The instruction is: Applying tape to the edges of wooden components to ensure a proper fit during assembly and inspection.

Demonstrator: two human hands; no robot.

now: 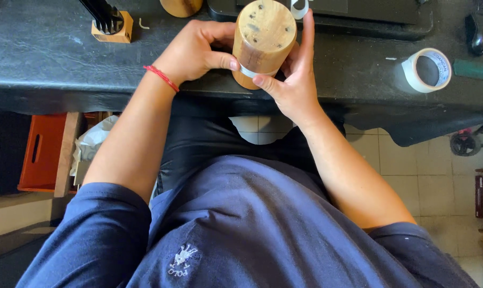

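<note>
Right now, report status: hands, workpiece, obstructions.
Left hand and right hand both gripping wooden cylinder. Pale tape band around it. Tape roll off right, clear.

You're holding a wooden cylinder (263, 40): sanded pale end grain with dark holes, warmer smooth sides, a strip of glossy whitish tape (250, 71) around it. Your bench top (49, 58) looks like black, creased, slightly shiny leather or vinyl. Tape roll (427, 70) is matt paper. Small wooden block (113, 33) is raw wood. Your wrist cord (161, 78) is red thread.
</note>
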